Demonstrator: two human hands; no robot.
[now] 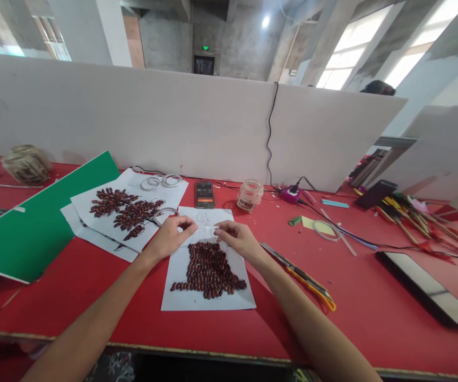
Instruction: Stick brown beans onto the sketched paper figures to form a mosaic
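A white sheet [181, 297] lies on the red table [93, 286] in front of me, with a patch of dark brown seeds [208, 270] stuck on its middle. My left hand [171, 236] and my right hand [236, 239] meet over the sheet's upper half. Both pinch the ends of a short white strip [208, 229], which looks like tape, held just above the seeds. Fingers of both hands are closed on it.
More seed-covered sheets [127, 212] and a green board [33, 217] lie to the left, with tape rings [161, 181] behind. A phone [205, 194], a small jar [250, 195], a utility knife [304, 276], a tape ring [324, 229], cables and craft sticks [412, 217] lie ahead and right.
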